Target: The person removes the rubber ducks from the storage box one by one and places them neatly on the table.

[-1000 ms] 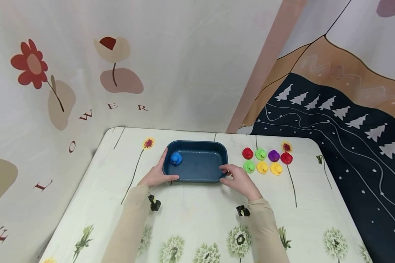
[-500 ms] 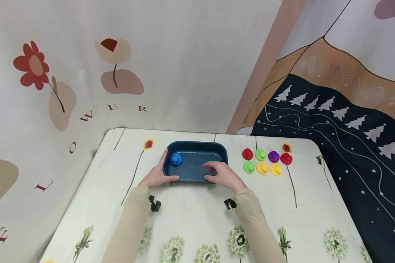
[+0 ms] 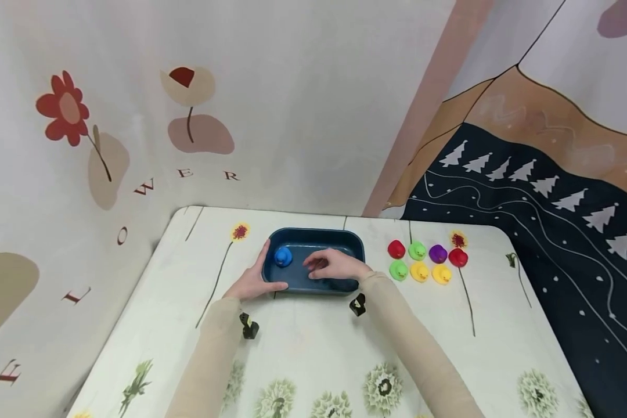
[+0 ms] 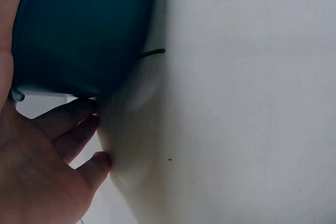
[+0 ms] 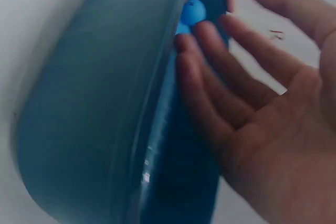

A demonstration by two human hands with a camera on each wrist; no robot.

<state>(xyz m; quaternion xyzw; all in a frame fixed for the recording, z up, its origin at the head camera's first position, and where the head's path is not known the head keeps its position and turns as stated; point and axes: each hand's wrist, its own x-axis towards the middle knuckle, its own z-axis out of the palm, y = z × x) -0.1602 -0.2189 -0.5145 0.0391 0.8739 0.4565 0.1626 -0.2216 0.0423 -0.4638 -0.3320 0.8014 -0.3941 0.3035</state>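
Observation:
A dark blue rectangular tray (image 3: 319, 234) sits on the table, with a blue rubber duck (image 3: 283, 256) inside near its left end. My left hand (image 3: 252, 280) grips the tray's left end, thumb along the front and fingers along the left side. In the left wrist view, its fingertips meet the lower edge of the tray (image 4: 79, 35). Over the tray's middle is my right hand (image 3: 338, 265), its fingers loosely bent and holding nothing. Seen from the right wrist, the blue duck (image 5: 193, 11) lies just beyond the fingertips, with a small visible gap.
Right of the tray, several rubber ducks stand in two rows: red ones (image 3: 396, 249), green ones (image 3: 417, 251), a purple one (image 3: 438, 253) and yellow ones (image 3: 420, 271). A flower-print cloth (image 3: 303, 342) covers the table. A fabric wall (image 3: 292, 116) rises behind.
My right hand has moved left from the tray's right edge to over its middle, nearer the blue duck. My left hand stays at the tray's left end. The view has shifted slightly.

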